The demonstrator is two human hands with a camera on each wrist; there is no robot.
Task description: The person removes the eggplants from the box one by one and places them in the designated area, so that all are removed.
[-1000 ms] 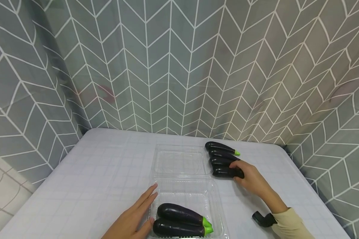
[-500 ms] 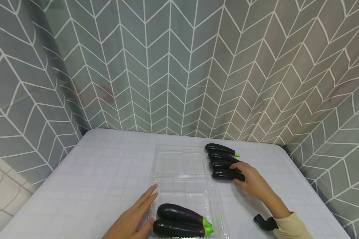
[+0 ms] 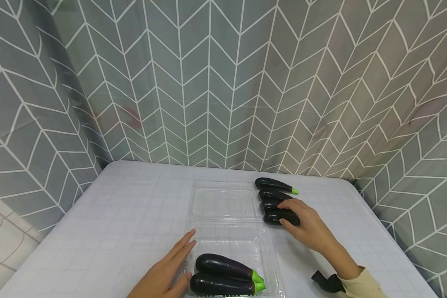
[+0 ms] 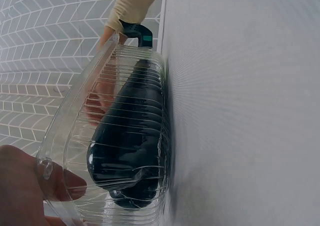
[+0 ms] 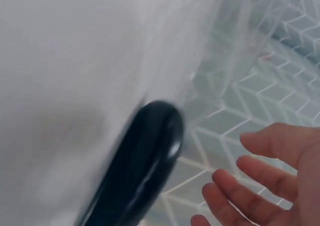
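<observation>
My left hand [image 3: 167, 265] rests with straight fingers along the left rim of a clear plastic clamshell container [image 3: 231, 244]. In the left wrist view its thumb [image 4: 65, 185] shows through the clear wall. Inside the container lie two dark eggplants [image 3: 223, 265] side by side, green stems to the right. Beyond it at the right, several more eggplants form a row. Over the nearest eggplant [image 3: 277, 217] of that row reaches my right hand [image 3: 305, 221]. In the right wrist view its fingers [image 5: 270, 173] are spread apart, and the blurred eggplant [image 5: 140, 161] stands clear of them.
The container's lid [image 3: 225, 203] lies folded back toward the far side, beside the row. The farthest eggplant [image 3: 273, 184] is near the back edge of the white-covered table [image 3: 126, 215]. Grey patterned curtains [image 3: 223, 82] hang behind and at both sides.
My right hand has shifted left along the nearest eggplant, from its stem end toward its middle, and its fingers have spread. The left hand and the container have stayed still.
</observation>
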